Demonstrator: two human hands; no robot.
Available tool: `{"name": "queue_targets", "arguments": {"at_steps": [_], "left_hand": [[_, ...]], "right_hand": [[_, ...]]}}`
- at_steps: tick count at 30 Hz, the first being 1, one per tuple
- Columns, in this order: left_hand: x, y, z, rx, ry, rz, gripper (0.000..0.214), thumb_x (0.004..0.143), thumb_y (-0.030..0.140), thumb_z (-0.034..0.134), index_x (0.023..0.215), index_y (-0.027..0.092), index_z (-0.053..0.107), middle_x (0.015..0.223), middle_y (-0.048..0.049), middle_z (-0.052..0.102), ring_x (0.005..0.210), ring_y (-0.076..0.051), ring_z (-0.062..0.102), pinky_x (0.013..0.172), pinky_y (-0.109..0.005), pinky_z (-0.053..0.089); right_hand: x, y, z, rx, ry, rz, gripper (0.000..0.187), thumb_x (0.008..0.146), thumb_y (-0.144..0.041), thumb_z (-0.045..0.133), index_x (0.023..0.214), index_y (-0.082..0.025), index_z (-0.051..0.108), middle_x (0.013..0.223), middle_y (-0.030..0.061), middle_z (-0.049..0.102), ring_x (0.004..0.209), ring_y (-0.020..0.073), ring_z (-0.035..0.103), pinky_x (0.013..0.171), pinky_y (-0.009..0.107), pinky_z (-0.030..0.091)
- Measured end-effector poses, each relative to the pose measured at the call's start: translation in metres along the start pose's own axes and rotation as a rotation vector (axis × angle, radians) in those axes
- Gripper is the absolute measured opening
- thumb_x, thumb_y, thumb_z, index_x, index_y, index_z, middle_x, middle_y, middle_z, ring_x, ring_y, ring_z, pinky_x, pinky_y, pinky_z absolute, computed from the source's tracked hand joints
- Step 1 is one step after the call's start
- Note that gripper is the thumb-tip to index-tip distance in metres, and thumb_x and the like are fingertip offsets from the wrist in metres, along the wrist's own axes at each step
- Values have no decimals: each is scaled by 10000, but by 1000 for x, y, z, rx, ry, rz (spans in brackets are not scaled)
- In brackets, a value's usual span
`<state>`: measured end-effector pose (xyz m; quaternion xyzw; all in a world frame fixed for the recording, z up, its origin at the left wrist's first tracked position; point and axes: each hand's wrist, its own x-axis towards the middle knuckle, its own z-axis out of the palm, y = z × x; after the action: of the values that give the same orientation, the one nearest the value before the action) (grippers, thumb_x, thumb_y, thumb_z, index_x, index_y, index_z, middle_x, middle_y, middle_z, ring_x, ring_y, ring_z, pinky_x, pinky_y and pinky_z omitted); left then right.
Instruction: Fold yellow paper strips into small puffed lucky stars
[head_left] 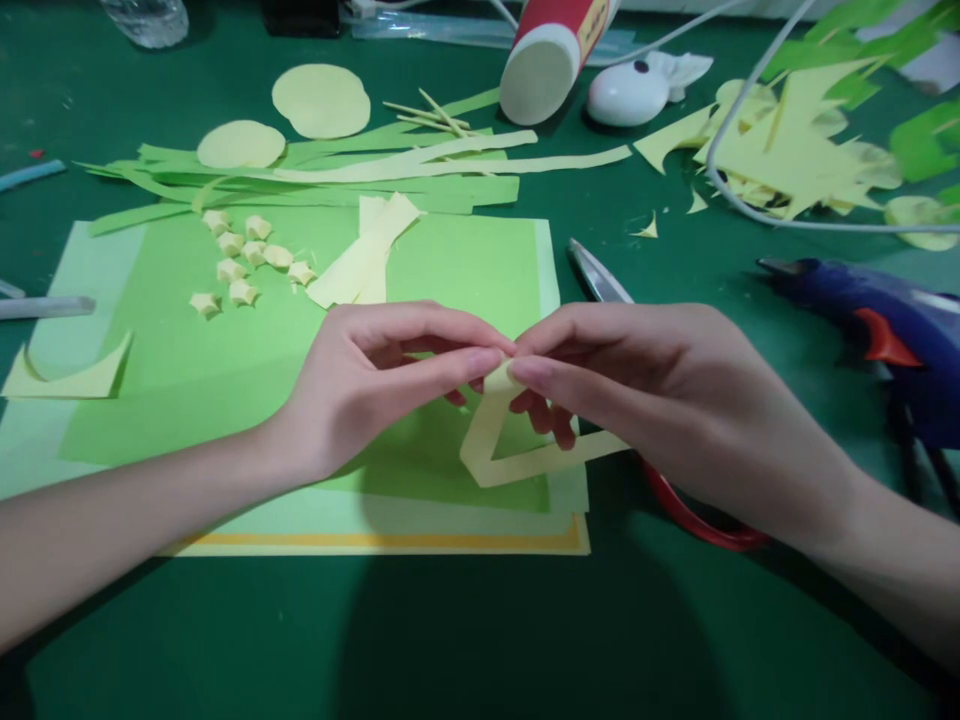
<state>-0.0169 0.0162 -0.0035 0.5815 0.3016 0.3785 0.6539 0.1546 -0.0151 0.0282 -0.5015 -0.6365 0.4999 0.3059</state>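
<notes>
A dark green table (480, 640) carries stacked green paper sheets (210, 350). Above them the left hand (360, 390) and right hand (660, 400) meet, fingertips together, pinching a pale yellow paper strip (525, 465) that loops down onto the sheets. A red-and-white canister (547, 55) lies tipped, contents unseen. Tiny folded paper stars (244, 262) sit beyond.

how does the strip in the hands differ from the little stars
The strip is long and looped, pinched by the left hand and right hand; the stars are small and folded up. The strip is held over the green sheet; the stars lie loose on it. Both are pale yellow paper.
</notes>
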Motion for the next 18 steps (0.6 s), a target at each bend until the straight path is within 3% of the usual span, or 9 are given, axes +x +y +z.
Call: {"name": "queue_targets", "arguments": {"at_steps": [5,10,18], "left_hand": [[1,1,0,8,-37,-81,110,729,129,628,786,205,683,743,43,677,630,-55,618,550,-112,521],[2,2,0,16,2,-122,199,706,144,654,895,197,623,675,56,653,576,-52,608,531,-118,506],[1,5,2,138,-20,-105,33,694,175,665,721,166,648,669,40,647,538,-33,555,480,-95,437]], "right_hand": [[1,-1,1,17,-37,31,112,742,-213,591,640,-176,564,562,-16,564,464,80,479,378,191,368],[2,1,0,8,-16,25,96,725,-207,606,644,-172,567,558,-21,559,453,68,473,381,178,374],[-1,3,0,17,123,4,46,730,-207,597,711,-183,563,613,-27,564,479,73,508,402,183,416]]}}
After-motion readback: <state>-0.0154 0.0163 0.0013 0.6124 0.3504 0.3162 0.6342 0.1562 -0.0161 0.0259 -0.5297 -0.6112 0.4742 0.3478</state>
